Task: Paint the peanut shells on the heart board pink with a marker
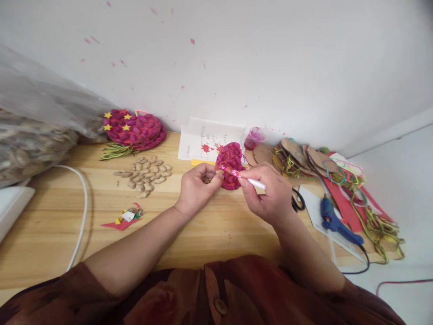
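My left hand (pixel 197 186) is closed on the lower left edge of a round disc covered in magenta-painted shells (pixel 230 163), held tilted above the wooden table (pixel 209 230). My right hand (pixel 267 194) pinches a thin white brush (pixel 251 181) whose paint-stained tip touches the disc's lower face. A small cup of magenta paint (pixel 254 137) stands just behind the disc near the wall.
A stack of finished magenta discs with yellow stars (pixel 135 127) lies at the back left. Loose unpainted shells (pixel 147 175) sit in a pile. Cardboard discs with coloured cords (pixel 297 158), a blue glue gun (pixel 334 222), scissors (pixel 297 201), a white cable (pixel 81 216), paper scraps (pixel 126 218) and a plastic bag (pixel 30 131) surround them.
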Available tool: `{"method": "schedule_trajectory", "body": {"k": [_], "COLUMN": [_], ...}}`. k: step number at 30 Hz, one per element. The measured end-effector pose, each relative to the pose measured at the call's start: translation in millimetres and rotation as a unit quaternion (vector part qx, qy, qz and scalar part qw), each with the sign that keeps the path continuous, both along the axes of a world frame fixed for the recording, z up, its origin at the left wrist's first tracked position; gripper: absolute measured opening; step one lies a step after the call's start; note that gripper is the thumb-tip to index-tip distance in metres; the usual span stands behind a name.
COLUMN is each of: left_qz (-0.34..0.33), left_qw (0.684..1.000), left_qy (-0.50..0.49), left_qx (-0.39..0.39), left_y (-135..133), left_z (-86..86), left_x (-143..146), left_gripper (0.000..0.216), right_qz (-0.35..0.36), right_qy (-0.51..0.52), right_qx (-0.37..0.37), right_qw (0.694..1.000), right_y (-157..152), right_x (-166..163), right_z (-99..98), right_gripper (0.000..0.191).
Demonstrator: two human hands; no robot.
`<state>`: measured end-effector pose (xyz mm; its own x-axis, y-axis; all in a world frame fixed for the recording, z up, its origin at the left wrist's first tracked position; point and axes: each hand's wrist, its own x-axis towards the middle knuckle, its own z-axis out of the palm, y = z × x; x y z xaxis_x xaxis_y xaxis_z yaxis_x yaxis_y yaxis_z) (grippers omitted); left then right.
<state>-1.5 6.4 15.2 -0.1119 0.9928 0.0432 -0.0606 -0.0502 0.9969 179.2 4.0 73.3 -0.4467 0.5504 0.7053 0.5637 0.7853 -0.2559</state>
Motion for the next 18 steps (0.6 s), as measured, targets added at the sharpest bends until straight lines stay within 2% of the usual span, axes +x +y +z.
{"method": "schedule_trajectory", "body": {"k": [3, 8, 14, 18], "left_qz": [-0.001, 0.003, 0.001, 0.000], "left_qw": [1.000, 1.000, 1.000, 1.000], "left_qy": [-0.001, -0.001, -0.002, -0.002], "left_qx": [0.000, -0.002, 0.001, -0.001], "left_y": [0.3, 0.3, 0.1, -0.1], "left_z": [-1.3, -1.0, -0.3, -0.8], "left_x": [-0.1, -0.2, -0.2, 0.0], "left_gripper": [0.022, 0.021, 0.021, 0.022], "right_qz": [0.010, -0.023, 0.013, -0.014], "right_qy": [-0.005, 0.001, 0.003, 0.007], "right_qx": [0.006, 0.021, 0.001, 0.017], "right_qw": [1.000, 1.000, 1.000, 1.000], "right_y": [1.8, 2.0, 1.0, 1.8], "right_x": [1.2, 3.2, -0.2, 0.6], "right_z": [-1.2, -0.4, -0.3, -0.9], "right_gripper": [0.016, 0.018, 0.017, 0.018]}}
